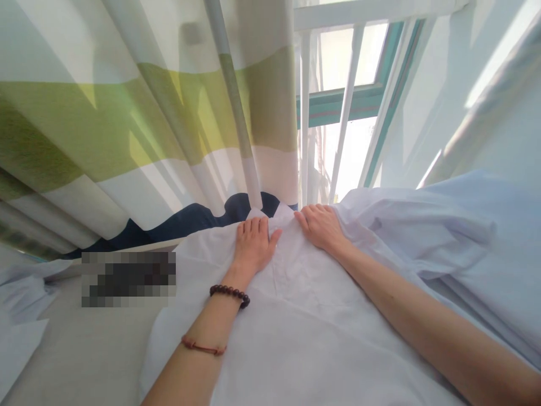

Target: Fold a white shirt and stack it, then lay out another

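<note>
A white cloth [304, 316] lies spread over a flat surface in front of me. My left hand [252, 245] rests flat on its far edge, fingers stretched out together, with a dark bead bracelet and a red cord on the wrist. My right hand [321, 225] lies palm down just to the right of it, fingers extended over the same far edge, next to a small raised fold of the cloth [281, 217]. Neither hand grips anything.
A striped curtain [147, 124] in white, green and dark blue hangs at the far left. A window with white bars [346, 113] is behind the cloth. More bunched white fabric [443, 231] lies at the right. A beige surface [84, 349] shows at the lower left.
</note>
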`<state>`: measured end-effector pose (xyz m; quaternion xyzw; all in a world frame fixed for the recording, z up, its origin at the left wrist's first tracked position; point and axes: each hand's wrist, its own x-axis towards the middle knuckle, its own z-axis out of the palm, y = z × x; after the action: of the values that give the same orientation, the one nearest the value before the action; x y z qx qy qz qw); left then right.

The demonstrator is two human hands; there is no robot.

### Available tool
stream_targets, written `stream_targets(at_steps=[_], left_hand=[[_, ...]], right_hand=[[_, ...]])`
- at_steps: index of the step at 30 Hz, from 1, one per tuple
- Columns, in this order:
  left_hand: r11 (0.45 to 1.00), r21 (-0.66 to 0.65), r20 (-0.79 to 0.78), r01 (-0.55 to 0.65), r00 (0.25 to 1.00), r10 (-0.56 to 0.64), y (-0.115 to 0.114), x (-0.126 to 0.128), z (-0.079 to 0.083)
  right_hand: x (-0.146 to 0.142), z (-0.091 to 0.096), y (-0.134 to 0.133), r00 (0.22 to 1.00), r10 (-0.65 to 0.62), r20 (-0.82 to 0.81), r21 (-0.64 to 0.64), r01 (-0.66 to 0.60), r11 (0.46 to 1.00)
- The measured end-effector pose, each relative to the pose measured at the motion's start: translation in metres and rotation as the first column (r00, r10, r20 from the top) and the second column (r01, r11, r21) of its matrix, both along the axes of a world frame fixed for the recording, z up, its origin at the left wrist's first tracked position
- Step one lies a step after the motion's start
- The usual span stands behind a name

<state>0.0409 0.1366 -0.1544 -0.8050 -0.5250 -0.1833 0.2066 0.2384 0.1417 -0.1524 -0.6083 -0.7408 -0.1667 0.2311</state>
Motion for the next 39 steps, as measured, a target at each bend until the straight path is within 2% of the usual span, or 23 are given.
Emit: stream_targets(at_steps=[7,10,13,15,17,20,24,27,33,36,39], left_hand=[[0.996,-0.074,0.092,0.042,0.995,-0.035,0.000,-0.002,0.003],[0.984,-0.165,0.129,0.069,0.990,-0.047,-0.004,-0.007,0.013],[0.967,-0.236,0.079,0.099,0.993,-0.083,-0.010,-0.018,0.027],[0.964,-0.260,0.057,0.056,0.997,-0.043,-0.013,-0.028,0.036],[0.952,-0.305,0.073,-0.037,0.995,0.062,-0.015,-0.039,0.039],[0.915,-0.381,0.079,-0.134,0.981,0.177,-0.018,-0.050,0.029],[0.951,-0.272,0.036,-0.147,0.986,0.163,-0.024,-0.054,0.004],[0.962,-0.209,0.033,-0.174,0.982,0.184,-0.028,-0.051,-0.004],[0.977,-0.134,0.058,-0.165,0.983,0.174,-0.031,-0.048,-0.004],[0.992,-0.085,0.115,-0.096,0.988,0.105,-0.032,-0.051,-0.004],[1.000,0.009,0.241,0.008,0.970,-0.010,-0.034,-0.055,0.001]], right_hand=[[-0.002,-0.001,0.002,1.000,-0.023,0.018,0.012,0.022,1.000],[-0.004,0.000,0.001,0.999,-0.034,0.026,0.012,0.033,0.999],[-0.006,0.000,0.001,0.998,-0.056,0.042,0.000,0.056,0.998],[-0.007,0.001,0.001,0.997,-0.062,0.048,-0.012,0.063,0.998],[-0.007,0.002,0.001,0.997,-0.065,0.044,-0.021,0.066,0.998],[-0.007,0.002,0.000,0.997,-0.070,0.031,-0.033,0.071,0.997],[-0.007,0.000,-0.001,0.997,-0.075,0.017,-0.027,0.075,0.997],[-0.008,-0.003,-0.003,0.997,-0.079,0.008,-0.012,0.079,0.997],[-0.009,-0.007,-0.012,0.997,-0.075,-0.015,0.020,0.075,0.997],[-0.009,-0.009,-0.017,0.998,-0.065,-0.027,0.037,0.066,0.997],[-0.009,-0.010,-0.018,0.998,-0.057,-0.036,0.047,0.059,0.997]])
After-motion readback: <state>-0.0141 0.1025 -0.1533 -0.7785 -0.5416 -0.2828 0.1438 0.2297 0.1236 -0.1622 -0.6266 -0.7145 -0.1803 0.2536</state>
